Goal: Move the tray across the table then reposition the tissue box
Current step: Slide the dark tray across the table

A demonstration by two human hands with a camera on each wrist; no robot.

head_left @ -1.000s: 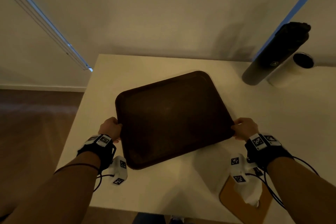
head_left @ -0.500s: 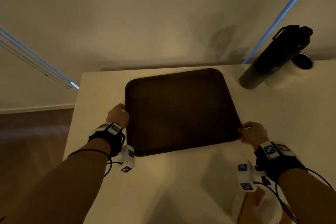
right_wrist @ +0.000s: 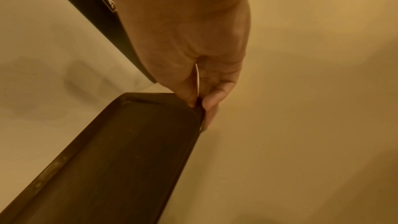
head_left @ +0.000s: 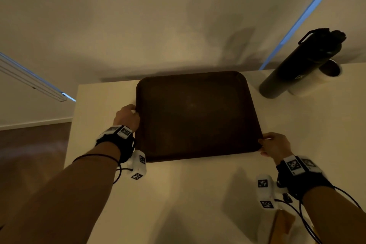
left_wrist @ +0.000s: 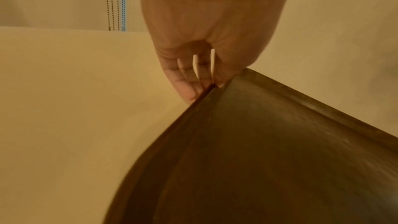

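Observation:
A dark brown rectangular tray lies at the far side of the white table, its far edge near the wall. My left hand grips the tray's left rim, thumb on top and fingers underneath. My right hand pinches the tray's near right corner the same way. A brown tissue box with white tissue shows partly at the bottom right, under my right forearm.
A tall black bottle stands at the back right, close to the tray's far right corner, with a white cylindrical cup beside it. The table's left edge drops to a brown floor. A wall rises just behind the table.
Both hands have carried the tray away from me toward the wall and squared it to the table. The tissue box has slid lower in view.

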